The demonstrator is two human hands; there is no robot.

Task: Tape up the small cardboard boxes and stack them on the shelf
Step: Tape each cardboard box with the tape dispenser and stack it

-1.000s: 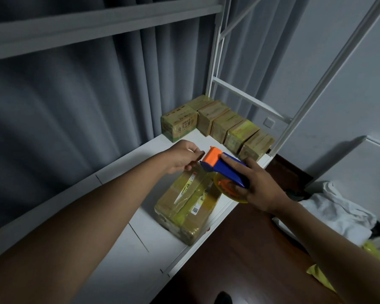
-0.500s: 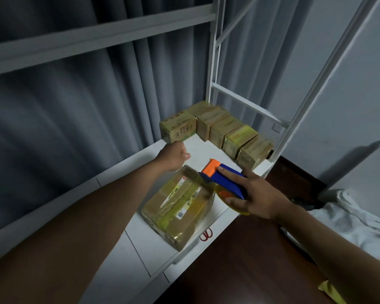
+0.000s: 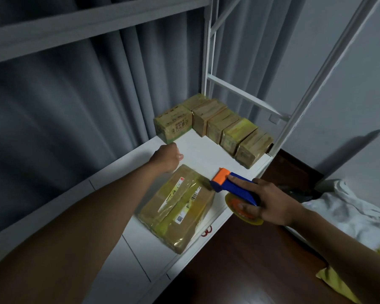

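I see the taped cardboard box (image 3: pixel 177 208) lying flat at the shelf's (image 3: pixel 198 150) front edge. Right hand (image 3: pixel 270 204) grips the tape dispenser (image 3: pixel 235 189), nose at the box's far right corner. Left hand (image 3: pixel 169 155) is curled, empty, past the box. Row of small boxes (image 3: pixel 219 126) at far right corner.

Grey curtain (image 3: pixel 64 128) behind; white cloth (image 3: pixel 347 213) right; dark floor (image 3: pixel 250 270).

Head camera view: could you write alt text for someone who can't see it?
A right hand grips a blue-and-orange tape dispenser at the edge of a taped brown cardboard box on a white shelf. The left hand hovers beyond it, near six stacked small boxes.
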